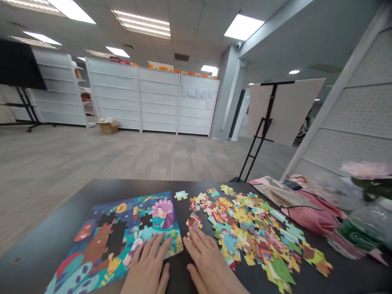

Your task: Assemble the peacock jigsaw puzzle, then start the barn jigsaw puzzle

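Resting palms-down above a dark table [105, 188], two bare hands are seen between a puzzle [130, 245] with gaps and a heap of loose pieces [251, 220]. The left hand [148, 261] is laid, fingers outstretched and slightly parted, over the puzzle's lower right part; the right hand [208, 261] is held with fingers extended and nearly together at the heap's left edge. Nothing is seen to be gripped by either, though whether a piece is touched by the right fingertips cannot be told. The puzzle is set to the left, the heap just to the right — and by that closeness trouble could be caused. Joined pieces might be pulled apart if the left hand were dragged; loose ones might be swept into the puzzle by the right. In the overlapping heap, some could be buried. A bottle [358, 232] near the pink cloth [321, 214] might be knocked by a wide reach. Around it a green label [357, 236] is wrapped — its pale lettering too blurred to be read.
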Demonstrator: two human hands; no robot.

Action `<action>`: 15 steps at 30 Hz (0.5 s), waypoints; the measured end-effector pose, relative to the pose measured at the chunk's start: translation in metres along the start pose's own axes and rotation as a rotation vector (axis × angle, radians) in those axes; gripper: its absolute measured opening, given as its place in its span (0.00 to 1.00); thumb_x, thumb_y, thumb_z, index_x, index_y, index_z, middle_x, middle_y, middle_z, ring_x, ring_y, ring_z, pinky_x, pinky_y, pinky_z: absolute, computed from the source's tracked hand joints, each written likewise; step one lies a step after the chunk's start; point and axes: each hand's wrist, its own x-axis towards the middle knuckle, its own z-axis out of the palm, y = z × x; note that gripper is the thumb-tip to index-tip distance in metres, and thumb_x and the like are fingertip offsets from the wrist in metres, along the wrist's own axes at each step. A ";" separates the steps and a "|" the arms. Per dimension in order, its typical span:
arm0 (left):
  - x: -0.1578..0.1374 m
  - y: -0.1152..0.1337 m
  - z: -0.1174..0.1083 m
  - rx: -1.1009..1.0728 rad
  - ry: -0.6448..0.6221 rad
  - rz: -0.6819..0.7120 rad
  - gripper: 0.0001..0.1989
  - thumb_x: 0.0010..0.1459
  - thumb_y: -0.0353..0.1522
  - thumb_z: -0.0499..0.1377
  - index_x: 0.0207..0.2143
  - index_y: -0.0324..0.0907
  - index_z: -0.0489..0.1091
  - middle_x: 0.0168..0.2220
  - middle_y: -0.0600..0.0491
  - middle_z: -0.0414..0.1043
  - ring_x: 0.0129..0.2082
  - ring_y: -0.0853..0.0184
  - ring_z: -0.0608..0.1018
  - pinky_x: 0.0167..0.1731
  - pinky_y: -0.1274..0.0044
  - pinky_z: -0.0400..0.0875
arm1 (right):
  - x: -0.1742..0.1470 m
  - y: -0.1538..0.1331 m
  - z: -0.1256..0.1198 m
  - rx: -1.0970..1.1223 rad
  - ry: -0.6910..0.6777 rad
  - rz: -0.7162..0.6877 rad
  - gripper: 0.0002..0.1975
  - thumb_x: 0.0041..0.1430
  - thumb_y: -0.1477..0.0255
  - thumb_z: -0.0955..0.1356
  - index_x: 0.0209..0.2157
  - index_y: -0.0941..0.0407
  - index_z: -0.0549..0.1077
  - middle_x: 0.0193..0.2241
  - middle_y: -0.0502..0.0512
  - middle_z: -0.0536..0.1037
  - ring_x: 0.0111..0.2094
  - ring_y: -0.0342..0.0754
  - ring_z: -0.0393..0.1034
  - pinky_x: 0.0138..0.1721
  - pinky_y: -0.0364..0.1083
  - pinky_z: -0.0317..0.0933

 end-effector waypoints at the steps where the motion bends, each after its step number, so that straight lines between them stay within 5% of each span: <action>1: 0.000 -0.001 0.000 0.011 -0.008 0.001 0.27 0.57 0.30 0.55 0.60 0.53 0.67 0.56 0.55 0.75 0.52 0.59 0.76 0.51 0.69 0.64 | -0.010 0.011 0.004 -0.033 0.051 0.055 0.28 0.67 0.66 0.63 0.68 0.51 0.60 0.70 0.56 0.55 0.69 0.60 0.53 0.64 0.60 0.59; 8: 0.000 -0.005 -0.002 0.026 -0.065 0.032 0.24 0.58 0.32 0.56 0.58 0.55 0.70 0.57 0.55 0.75 0.52 0.57 0.77 0.51 0.66 0.66 | -0.077 0.090 0.024 -0.263 0.386 0.197 0.24 0.65 0.58 0.66 0.61 0.47 0.71 0.62 0.54 0.70 0.62 0.66 0.65 0.55 0.66 0.66; 15: 0.001 0.004 -0.015 -0.079 -0.132 -0.085 0.20 0.62 0.34 0.54 0.56 0.54 0.71 0.57 0.52 0.74 0.54 0.55 0.75 0.53 0.62 0.67 | -0.088 0.089 0.035 -0.161 0.452 0.180 0.14 0.65 0.62 0.68 0.51 0.44 0.77 0.55 0.54 0.77 0.57 0.61 0.71 0.55 0.65 0.66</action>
